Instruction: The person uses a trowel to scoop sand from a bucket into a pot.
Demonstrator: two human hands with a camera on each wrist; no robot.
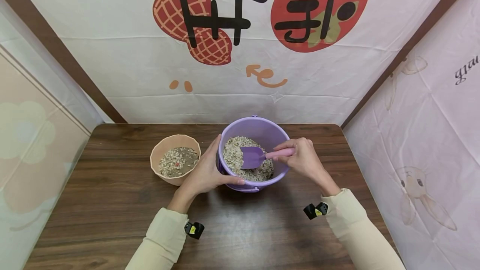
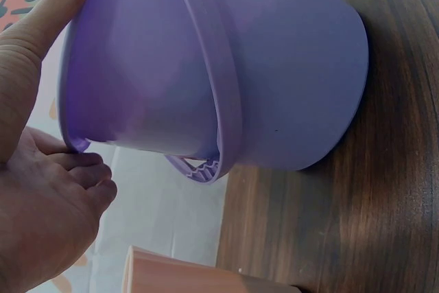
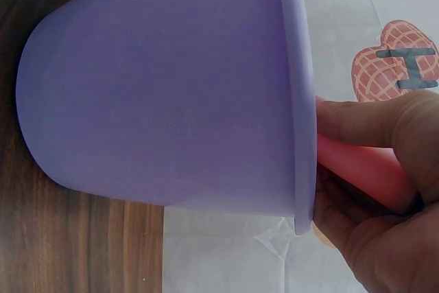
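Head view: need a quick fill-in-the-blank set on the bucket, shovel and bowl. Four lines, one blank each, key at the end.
1. The right hand grips the shovel by its ____ handle.
2. The left hand holds the side of the ____ bucket.
3. The shovel's blade lies on the grain mix inside the ____.
4. The beige bowl stands on the table on the bucket's ____ side.

Missing words: pink; purple; bucket; left

Soft even light, wide-angle edge distortion
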